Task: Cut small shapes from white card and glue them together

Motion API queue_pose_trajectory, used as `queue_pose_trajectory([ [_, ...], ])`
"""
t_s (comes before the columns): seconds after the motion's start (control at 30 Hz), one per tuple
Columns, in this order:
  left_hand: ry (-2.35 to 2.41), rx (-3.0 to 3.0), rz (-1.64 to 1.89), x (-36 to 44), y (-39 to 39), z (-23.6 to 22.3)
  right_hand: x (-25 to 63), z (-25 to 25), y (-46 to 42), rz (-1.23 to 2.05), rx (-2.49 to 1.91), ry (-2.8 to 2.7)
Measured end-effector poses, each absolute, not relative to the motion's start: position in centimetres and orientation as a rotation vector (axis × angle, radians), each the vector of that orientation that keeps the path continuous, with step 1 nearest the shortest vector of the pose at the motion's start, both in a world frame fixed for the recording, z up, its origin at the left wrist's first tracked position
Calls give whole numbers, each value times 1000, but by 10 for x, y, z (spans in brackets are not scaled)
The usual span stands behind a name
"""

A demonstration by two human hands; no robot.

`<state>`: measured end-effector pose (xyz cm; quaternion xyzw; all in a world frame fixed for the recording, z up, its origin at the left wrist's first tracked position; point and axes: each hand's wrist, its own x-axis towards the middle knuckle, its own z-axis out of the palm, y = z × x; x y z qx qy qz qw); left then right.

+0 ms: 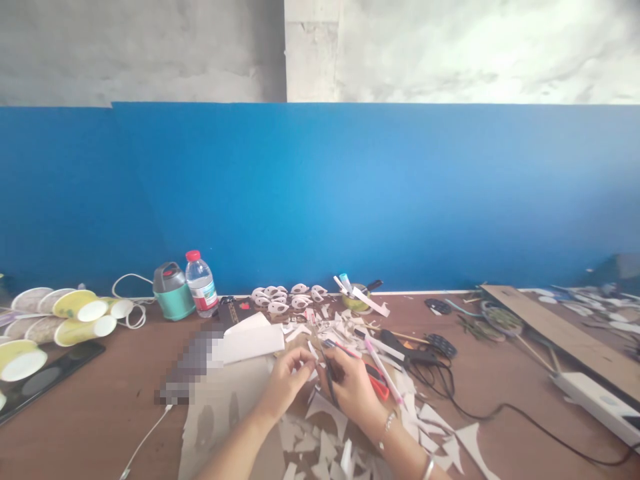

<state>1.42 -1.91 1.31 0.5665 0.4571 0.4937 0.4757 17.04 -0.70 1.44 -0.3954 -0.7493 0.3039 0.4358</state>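
Toward the near edge of the bench (pixel 135 373), the left hand (pixel 286 383) held a small white piece (pixel 313 351) in a nearly closed pinch; the right hand (pixel 357 390) curled round dark scissors (pixel 329 381). Good control, I judged, wanted light pressure and left fingertips (pixel 309 364) clear of the scissors.

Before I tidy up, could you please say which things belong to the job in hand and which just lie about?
In use: scissors in the right hand, white piece in the left hand, paper cuttings.

Likely lying about: water bottle, paper cups.

Bottle (pixel 201 285) stands behind paper sheets (pixel 253 341) on table (pixel 135 373).
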Motion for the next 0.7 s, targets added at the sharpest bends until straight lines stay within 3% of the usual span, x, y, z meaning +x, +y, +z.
queue_pose_trajectory([
  [0.7,1035,1261,1231,17,-19,10,171,13,-7,650,-965,-1905],
])
